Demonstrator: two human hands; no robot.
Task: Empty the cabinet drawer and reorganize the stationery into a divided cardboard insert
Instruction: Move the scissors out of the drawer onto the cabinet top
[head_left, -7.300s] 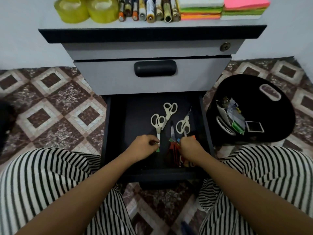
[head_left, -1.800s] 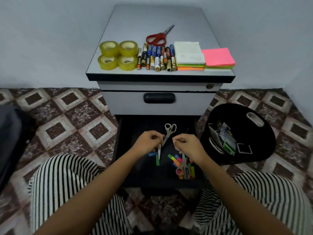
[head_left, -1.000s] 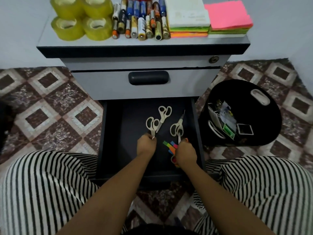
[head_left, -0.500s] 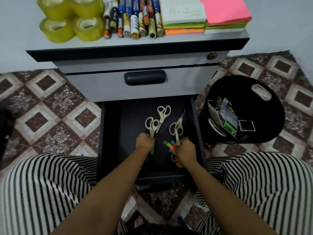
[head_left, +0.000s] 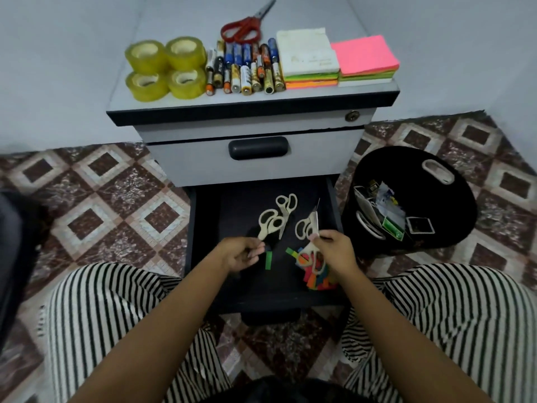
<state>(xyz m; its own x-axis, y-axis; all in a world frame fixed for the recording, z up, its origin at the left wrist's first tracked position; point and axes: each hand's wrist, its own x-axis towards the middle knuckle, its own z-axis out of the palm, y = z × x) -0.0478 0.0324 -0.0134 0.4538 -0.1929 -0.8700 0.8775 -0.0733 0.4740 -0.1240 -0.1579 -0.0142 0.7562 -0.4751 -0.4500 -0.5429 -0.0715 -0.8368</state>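
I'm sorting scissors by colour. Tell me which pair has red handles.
The scissors on the cabinet top, behind the batteries. The pairs in the drawer all have cream handles.

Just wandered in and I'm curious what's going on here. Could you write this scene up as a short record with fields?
Drawer: bottom drawer, pulled open
In drawer: white scissors, coloured flags
Left hand: appears to pinch a green flag
Right hand: pinches another white pair by its blades
Cabinet top: tape rolls, batteries, red scissors, note pads
Beside cabinet: black bin holding scraps
Cardboard insert: not in view
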